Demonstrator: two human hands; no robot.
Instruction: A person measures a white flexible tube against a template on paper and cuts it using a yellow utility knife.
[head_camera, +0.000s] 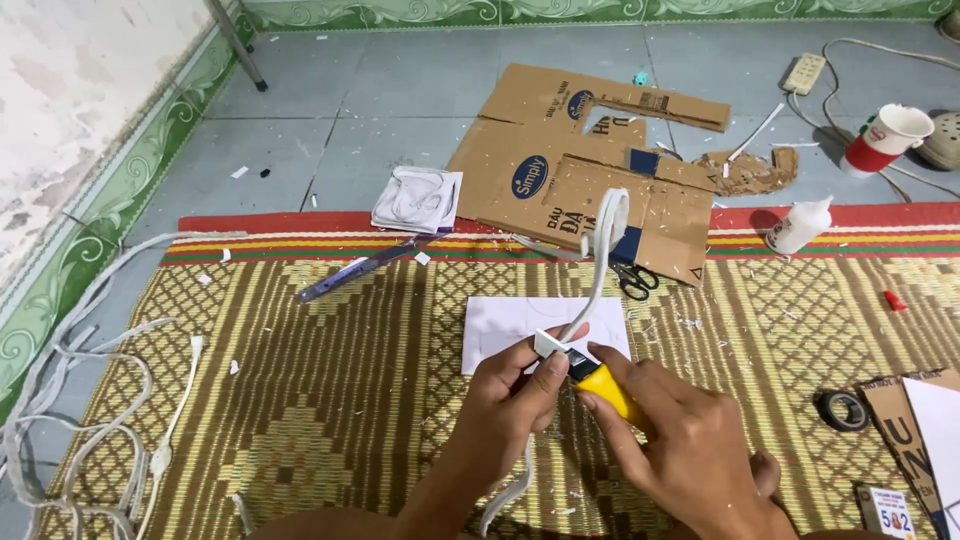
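Note:
My left hand pinches a long white foam strip near its lower part; the strip arcs up and curls over above the hands, and its tail hangs down past my wrist. My right hand grips a yellow-handled utility knife, whose blade end meets the strip right at my left fingertips. Under the hands lies a white sheet on a woven mat.
Cut cardboard pieces lie beyond the mat with scissors, a clear ruler, a white glue bottle and a red-and-white cup. White strips pile at left. A black tape roll sits at right.

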